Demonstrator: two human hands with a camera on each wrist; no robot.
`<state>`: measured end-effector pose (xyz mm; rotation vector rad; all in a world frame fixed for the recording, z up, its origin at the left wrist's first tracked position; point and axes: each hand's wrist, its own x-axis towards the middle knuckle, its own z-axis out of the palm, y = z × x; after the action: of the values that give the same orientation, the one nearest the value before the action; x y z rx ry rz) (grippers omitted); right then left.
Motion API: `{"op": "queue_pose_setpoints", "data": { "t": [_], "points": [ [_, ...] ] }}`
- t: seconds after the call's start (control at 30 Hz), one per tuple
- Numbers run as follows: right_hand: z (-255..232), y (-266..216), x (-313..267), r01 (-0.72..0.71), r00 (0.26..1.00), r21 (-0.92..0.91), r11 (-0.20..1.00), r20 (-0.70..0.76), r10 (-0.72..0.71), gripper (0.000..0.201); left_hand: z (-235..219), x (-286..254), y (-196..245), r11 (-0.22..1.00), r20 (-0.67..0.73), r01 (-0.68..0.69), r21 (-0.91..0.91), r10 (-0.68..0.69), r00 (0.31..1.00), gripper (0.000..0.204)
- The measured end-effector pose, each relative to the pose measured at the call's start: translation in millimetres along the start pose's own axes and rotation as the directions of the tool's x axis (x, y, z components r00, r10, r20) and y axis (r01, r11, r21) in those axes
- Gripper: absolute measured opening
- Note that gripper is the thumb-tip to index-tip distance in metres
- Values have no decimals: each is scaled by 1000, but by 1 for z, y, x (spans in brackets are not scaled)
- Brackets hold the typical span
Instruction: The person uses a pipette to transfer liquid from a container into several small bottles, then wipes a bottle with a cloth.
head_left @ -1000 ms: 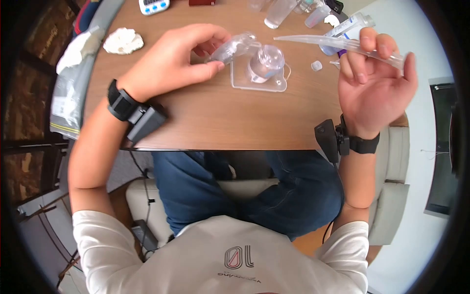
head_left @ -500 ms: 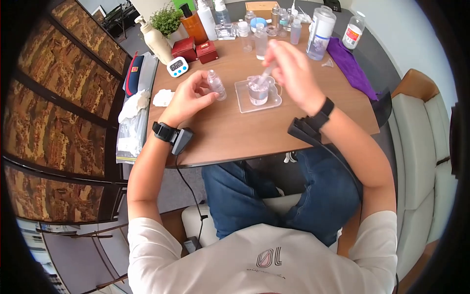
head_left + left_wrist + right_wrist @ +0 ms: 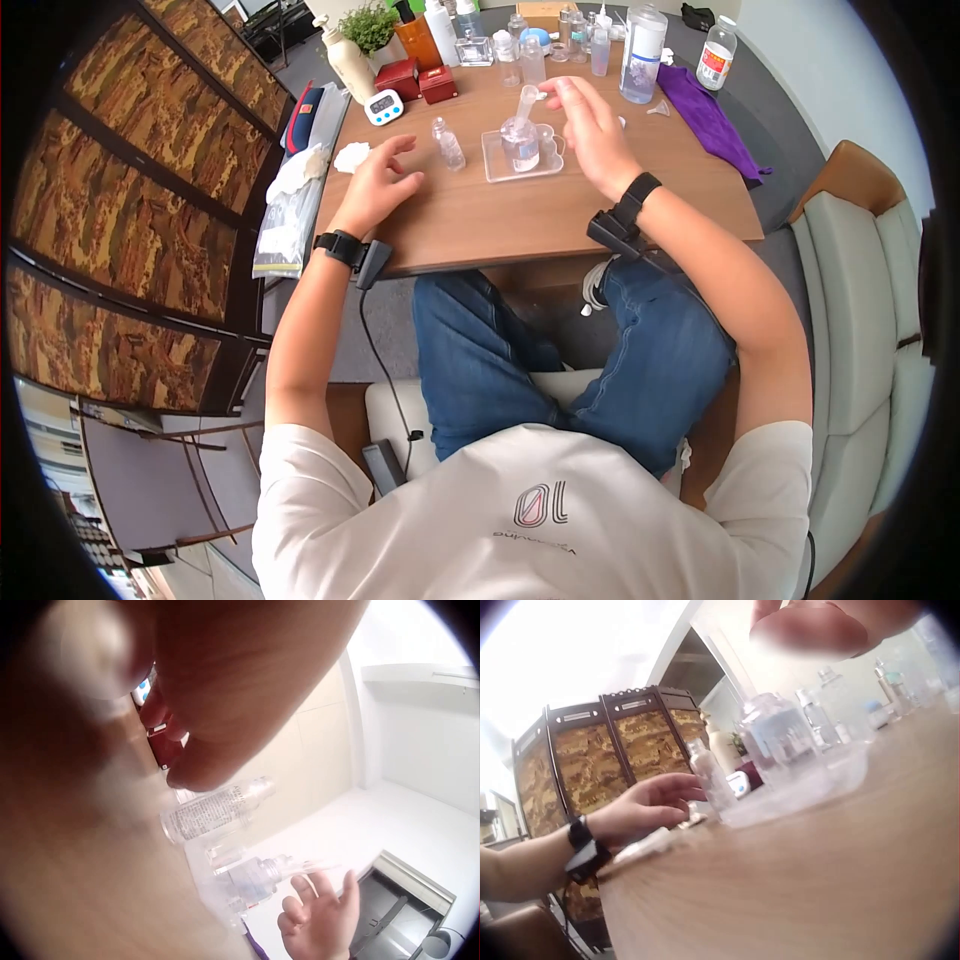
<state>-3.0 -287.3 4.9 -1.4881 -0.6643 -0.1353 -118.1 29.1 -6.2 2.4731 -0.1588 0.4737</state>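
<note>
A small clear bottle [image 3: 449, 145] stands upright on the table, to the right of my left hand [image 3: 375, 185]. That hand is apart from the bottle, its fingers relaxed and holding nothing. A wide clear jar [image 3: 520, 150] rests on a clear plastic tray [image 3: 490, 172], its label printed on the side. Leaning out of the jar's mouth is a clear plastic pipette [image 3: 526, 102]. Just right of the pipette's upper end hovers my right hand [image 3: 600, 138], fingers extended. In the left wrist view the right hand [image 3: 322, 922] also shows loose, spread fingers.
A white timer [image 3: 384, 107], dark red boxes [image 3: 398, 78] and crumpled tissue [image 3: 352, 157] lie toward the left. Several bottles line the back. At the right are a large clear bottle [image 3: 641, 60], a small funnel [image 3: 659, 107] and a purple cloth [image 3: 700, 120].
My left hand has let go of the small bottle, earlier tilted near the jar, and drawn back left. My right hand has lowered the pipette into the jar and released it.
</note>
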Motion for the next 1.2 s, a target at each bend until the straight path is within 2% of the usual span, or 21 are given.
{"op": "queue_pose_setpoints", "data": {
  "t": [0.03,0.13,0.2,0.33,0.37,0.4,0.43,0.5,0.53,0.57,0.63,0.7,0.77,0.8,0.83,0.87,0.93,1.0,1.07,1.13,1.2],
  "points": [
    [-6,5,-4,0,1000,-2,1000,11,0,45,-4,-11,1,998,-67,23,58,-19,998,42],
    [-29,19,-10,232,958,-384,894,-69,-278,37,-15,-44,1,991,-89,122,51,-117,989,22],
    [-43,26,-9,202,962,-439,876,-81,-262,36,-18,-66,14,967,-126,221,131,-204,971,20],
    [-66,28,-14,123,970,-564,816,-105,-219,35,-4,-93,11,948,-231,259,187,-214,949,22],
    [-74,33,-12,98,973,-634,767,-101,-208,36,0,-98,9,955,-269,175,241,-107,957,22],
    [-85,38,-9,44,990,-702,711,-65,-126,45,3,-102,11,949,-300,95,302,0,954,23],
    [-95,44,-9,53,990,-705,707,-56,-130,45,7,-107,13,950,-309,100,297,-3,951,23],
    [-107,40,-15,-83,996,-839,537,-57,66,58,16,-114,23,903,-256,-94,420,218,942,26],
    [-114,37,-19,-122,989,-880,459,-67,135,67,18,-118,21,886,-173,-111,451,209,963,36],
    [-121,33,-23,-113,990,-883,456,-61,127,67,22,-122,23,887,-183,-107,450,209,961,36],
    [-134,25,-32,-121,970,-937,326,-43,237,70,29,-129,28,801,-161,-150,579,293,942,42],
    [-142,13,-41,-110,962,-944,312,-22,271,70,31,-137,28,800,-127,-125,587,243,962,50],
    [-150,-5,-56,-158,925,-974,163,-89,369,67,31,-142,32,737,-69,-148,660,255,964,58],
    [-149,-12,-66,-117,975,-985,126,-90,205,54,30,-145,34,743,-34,-130,657,201,979,65],
    [-153,-22,-68,-114,977,-986,124,-89,192,54,24,-147,35,741,-44,-129,659,208,977,65],
    [-164,-36,-78,-36,999,-996,81,-38,-26,47,18,-155,41,724,27,-128,677,149,988,67],
    [-184,-42,-86,82,899,-996,16,67,-432,33,5,-163,45,721,106,-95,687,30,994,76],
    [-210,-61,-99,2,905,-1000,-18,9,-425,32,-11,-173,45,722,115,-43,691,-50,992,76],
    [-237,-73,-119,-237,929,-970,56,-244,-278,39,-31,-188,35,712,100,31,701,-141,985,76],
    [-274,-72,-137,-441,890,-894,79,-447,-88,47,-55,-211,23,694,67,110,711,-223,973,73],
    [-299,-75,-169,-502,865,-865,6,-502,19,52,-70,-227,17,671,44,173,721,-293,955,70]
  ]
}}
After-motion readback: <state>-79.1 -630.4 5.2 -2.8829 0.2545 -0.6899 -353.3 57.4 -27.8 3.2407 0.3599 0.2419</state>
